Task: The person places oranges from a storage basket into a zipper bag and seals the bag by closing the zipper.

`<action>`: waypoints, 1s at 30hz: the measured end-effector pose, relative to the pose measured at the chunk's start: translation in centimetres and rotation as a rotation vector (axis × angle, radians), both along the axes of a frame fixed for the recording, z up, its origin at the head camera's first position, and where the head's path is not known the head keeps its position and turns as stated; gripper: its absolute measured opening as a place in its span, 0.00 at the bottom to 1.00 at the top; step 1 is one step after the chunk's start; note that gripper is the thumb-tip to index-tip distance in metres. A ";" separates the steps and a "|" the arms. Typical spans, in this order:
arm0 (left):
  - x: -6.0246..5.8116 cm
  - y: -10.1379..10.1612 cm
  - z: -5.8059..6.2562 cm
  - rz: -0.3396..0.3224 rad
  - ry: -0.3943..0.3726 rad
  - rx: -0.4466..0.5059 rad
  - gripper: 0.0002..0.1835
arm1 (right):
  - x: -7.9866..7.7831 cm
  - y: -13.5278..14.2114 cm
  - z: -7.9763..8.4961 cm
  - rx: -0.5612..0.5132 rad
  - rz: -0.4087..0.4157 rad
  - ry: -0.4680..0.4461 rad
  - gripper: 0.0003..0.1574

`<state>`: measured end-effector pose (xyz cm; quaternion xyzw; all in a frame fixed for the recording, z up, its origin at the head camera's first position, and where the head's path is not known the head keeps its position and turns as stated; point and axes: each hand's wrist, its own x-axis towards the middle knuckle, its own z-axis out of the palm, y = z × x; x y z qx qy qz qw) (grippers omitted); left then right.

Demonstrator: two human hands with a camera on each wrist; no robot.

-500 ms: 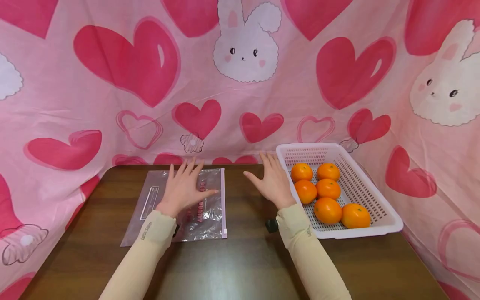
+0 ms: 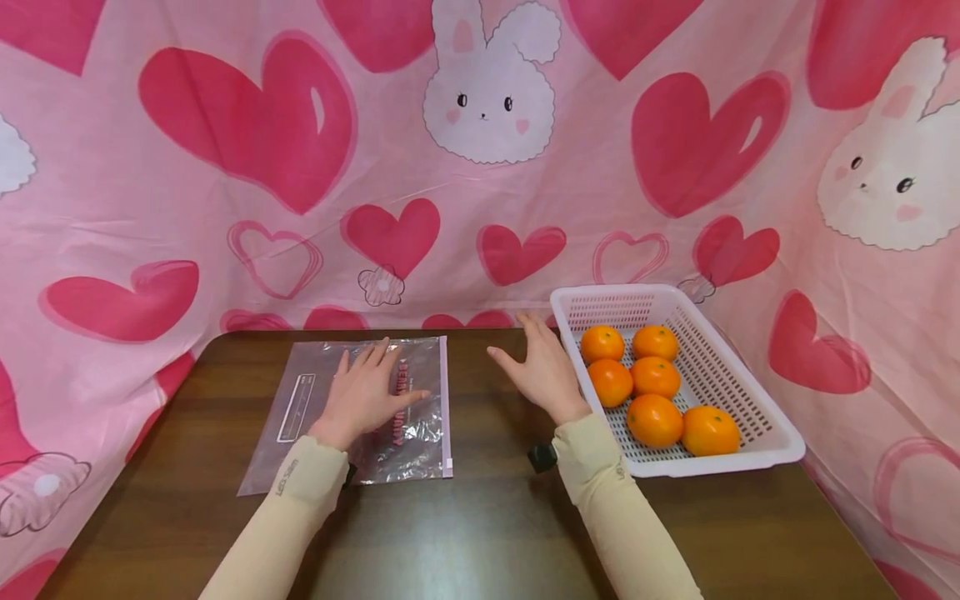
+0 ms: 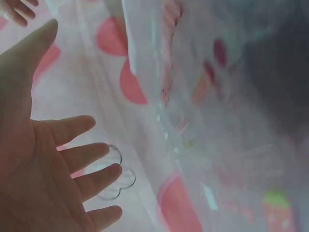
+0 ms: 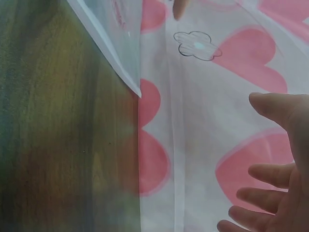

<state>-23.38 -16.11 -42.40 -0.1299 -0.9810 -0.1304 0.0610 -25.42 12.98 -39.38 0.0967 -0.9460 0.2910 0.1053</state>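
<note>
Clear plastic zip bag with red lettering and a lilac closure strip lies flat on the left part of the dark brown wood-grain worktop, its strip along the right edge and a white slider at the near end. Both hands are empty, fingers loosely extended and thumbs apart: the left hand is over the bag, though whether it touches the plastic I cannot tell, and the right hand is just beside the left rim of a white rectangular perforated plastic basket. Six round, glossy orange fruits sit inside, mostly toward the basket's left side and near end.
</note>
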 end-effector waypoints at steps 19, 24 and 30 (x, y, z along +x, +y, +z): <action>1.4 3.9 -2.6 0.027 -0.071 0.025 0.50 | 1.0 -0.5 -2.3 -0.094 0.047 -0.118 0.42; 1.5 5.2 -2.8 0.082 -0.091 0.015 0.52 | 1.2 -0.5 -3.1 -0.090 0.059 -0.149 0.40; 1.7 6.3 -2.9 0.112 -0.059 -0.023 0.43 | 1.3 -0.3 -3.8 -0.100 0.068 -0.174 0.39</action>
